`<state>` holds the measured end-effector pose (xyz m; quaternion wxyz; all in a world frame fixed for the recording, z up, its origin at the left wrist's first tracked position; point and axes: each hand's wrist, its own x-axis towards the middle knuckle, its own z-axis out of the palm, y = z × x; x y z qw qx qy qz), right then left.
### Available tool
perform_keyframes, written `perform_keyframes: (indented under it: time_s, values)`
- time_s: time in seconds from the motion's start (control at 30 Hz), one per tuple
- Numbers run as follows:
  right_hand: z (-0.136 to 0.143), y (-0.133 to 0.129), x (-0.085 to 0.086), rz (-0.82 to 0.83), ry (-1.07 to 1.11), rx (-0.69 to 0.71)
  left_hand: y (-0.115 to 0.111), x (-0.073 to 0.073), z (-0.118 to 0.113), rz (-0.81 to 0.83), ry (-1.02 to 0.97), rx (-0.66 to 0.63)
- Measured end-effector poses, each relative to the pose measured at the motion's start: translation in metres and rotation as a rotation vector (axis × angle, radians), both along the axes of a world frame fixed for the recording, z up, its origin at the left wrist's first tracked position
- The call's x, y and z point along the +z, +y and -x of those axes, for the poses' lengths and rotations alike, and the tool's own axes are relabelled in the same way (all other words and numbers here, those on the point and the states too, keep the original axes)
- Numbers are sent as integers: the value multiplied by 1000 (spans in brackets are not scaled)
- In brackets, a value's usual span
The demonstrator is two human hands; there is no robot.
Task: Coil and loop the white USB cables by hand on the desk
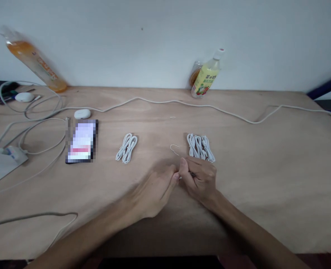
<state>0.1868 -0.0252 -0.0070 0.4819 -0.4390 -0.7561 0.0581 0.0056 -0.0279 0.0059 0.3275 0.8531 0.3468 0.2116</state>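
My left hand [159,188] and my right hand [199,177] meet at their fingertips over the wooden table [260,175]. The fingers of both are curled and pressed together. From my right hand's grip a thin white wire [174,148] curves out beyond the fingers, and a small dark object [192,174] shows among its fingers. What my left hand pinches is too small to name. Just behind my right hand lie several coiled white cables [200,147] side by side. Two more coiled white cables [126,148] lie left of centre.
A phone [83,142] and a white case [82,114] lie at the left, near tangled cables [28,130]. Along the wall stand an orange drink bottle [36,63] and a yellow-labelled bottle [207,76]. A long white cable [159,101] crosses the table's back.
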Motion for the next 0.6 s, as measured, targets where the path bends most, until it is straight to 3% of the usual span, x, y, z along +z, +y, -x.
perform_keyframes:
  time_s: [0.1,0.23,0.3,0.6]
  values:
    - [2,-1,1,55,42,-41,1,-7,-1,-157,18,37]
    - [5,-1,3,152,103,-75,6,-16,-4,-599,95,63]
    - [6,-1,4,198,123,-89,7,-17,-5,-698,143,68]
    - [7,-2,-1,282,146,-65,9,-16,-3,-638,258,-8]
